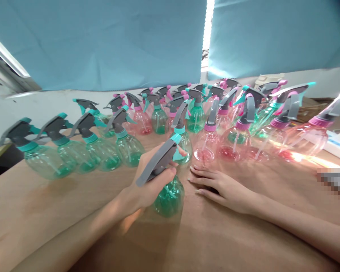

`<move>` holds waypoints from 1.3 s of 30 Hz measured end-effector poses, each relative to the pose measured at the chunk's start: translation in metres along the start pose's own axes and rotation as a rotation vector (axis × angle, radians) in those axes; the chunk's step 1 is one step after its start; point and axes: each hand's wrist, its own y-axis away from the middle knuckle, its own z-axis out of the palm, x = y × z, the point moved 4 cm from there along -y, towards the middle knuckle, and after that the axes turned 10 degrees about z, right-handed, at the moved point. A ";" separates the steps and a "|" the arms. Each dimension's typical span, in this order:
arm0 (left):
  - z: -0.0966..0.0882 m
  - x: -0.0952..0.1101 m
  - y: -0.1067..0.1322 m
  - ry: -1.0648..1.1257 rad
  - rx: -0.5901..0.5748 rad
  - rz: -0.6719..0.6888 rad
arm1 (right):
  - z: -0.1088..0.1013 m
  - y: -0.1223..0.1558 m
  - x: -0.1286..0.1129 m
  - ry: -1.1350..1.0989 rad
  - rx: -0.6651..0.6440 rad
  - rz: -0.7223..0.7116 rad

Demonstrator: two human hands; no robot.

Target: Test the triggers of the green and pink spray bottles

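My left hand (151, 181) is wrapped round the neck of a green spray bottle (170, 198) with a grey trigger head and a teal nozzle. That bottle is near the middle of the table, close in front of me; the hand covers its neck and collar. My right hand (215, 185) lies palm down on the tabletop just right of it, fingers stretched out and holding nothing. Beyond its fingertips stands a pink spray bottle (205, 145) with a pink collar. Just behind my left hand is another green spray bottle (186, 145).
A row of green spray bottles (106, 153) stands at the left of the wooden table (45, 226). Pink spray bottles (235, 141) line the right, with several mixed ones behind. Blue curtains (116, 41) hang at the back. A pixelated patch (336, 181) hides something at the right edge.
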 end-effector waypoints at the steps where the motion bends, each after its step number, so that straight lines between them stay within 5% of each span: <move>1: 0.001 -0.001 0.000 0.003 0.012 -0.005 | 0.000 0.000 0.000 -0.002 0.003 -0.001; 17: 0.004 -0.007 -0.001 -0.036 0.132 -0.001 | 0.000 0.000 0.000 0.020 -0.010 0.012; 39: -0.001 0.004 -0.007 0.071 0.008 -0.051 | 0.001 -0.002 -0.001 0.032 0.019 -0.023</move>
